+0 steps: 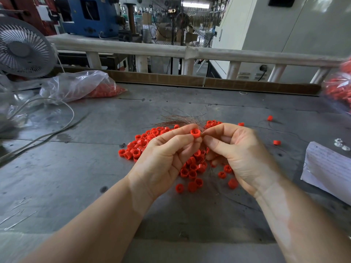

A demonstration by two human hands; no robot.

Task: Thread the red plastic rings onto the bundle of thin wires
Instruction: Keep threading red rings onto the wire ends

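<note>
Two hands (163, 158), one held red ring (195, 133), one wire bundle (182, 120), two fans (22, 48).

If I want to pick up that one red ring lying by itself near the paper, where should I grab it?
Probably pinch the lone red ring across its round outer wall, thumb on one side and finger on the other, coming straight down from above. It lies apart from the pile on the flat table, so nothing blocks its sides.

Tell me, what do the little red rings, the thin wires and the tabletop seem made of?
Red rings: likely moulded plastic, uniform bright colour, slight sheen. Thin wires: probably bare copper, reddish-brown, hair-fine strands. Tabletop: seemingly sheet metal, dull grey, scuffed, with seams.
</note>
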